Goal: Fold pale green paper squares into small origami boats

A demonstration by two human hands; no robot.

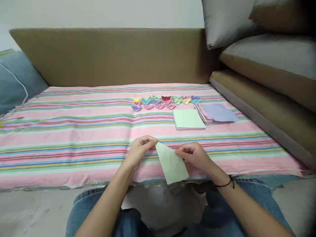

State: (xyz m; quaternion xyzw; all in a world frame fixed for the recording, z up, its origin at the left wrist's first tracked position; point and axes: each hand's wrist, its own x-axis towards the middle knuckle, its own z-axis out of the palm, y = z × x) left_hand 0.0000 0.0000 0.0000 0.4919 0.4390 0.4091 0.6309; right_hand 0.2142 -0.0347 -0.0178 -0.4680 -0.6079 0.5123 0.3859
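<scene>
Bare forearms [103, 204] nearest the camera, over denim-clad knees [82, 210]; dark cord bracelet [225, 184] on the right wrist. Left hand [140, 149] pinching the top corner of a pale green paper sheet [172, 164], thumb against fingers. Right hand [196, 156] gripping the sheet's right edge, fingers curled. Sheet is held tilted at the front edge of the striped cloth [61, 135] (can't tell if it touches). Beyond: neat paper stack [189, 118], pale green on top, just beside a messier stack [218, 112] topped lavender. Small folded paper pieces [166, 98] sit in rows behind.
</scene>
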